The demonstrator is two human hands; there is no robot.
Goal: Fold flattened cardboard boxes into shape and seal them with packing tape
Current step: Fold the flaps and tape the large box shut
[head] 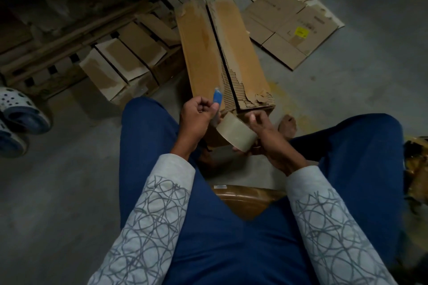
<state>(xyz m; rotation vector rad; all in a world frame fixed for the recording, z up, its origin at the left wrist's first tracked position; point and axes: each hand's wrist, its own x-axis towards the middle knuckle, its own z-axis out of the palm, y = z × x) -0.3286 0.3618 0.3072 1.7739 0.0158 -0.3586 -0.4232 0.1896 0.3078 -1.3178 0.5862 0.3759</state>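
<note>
A long folded cardboard box [203,53] stands on the floor between my knees, its two top flaps meeting at a dark open seam with torn paper near my end. My right hand [266,132] grips a roll of clear packing tape [236,131] just in front of the box's near end. My left hand [196,114] pinches a small blue cutter [217,97] beside the roll, with a strip of tape seeming to run from the roll up to it.
A flattened box [294,25] with a yellow label lies on the floor at the far right. Several folded boxes [129,60] lean in a row at the left against wooden slats. Sandals [18,115] sit at the left edge. A brown seat [247,199] shows between my legs.
</note>
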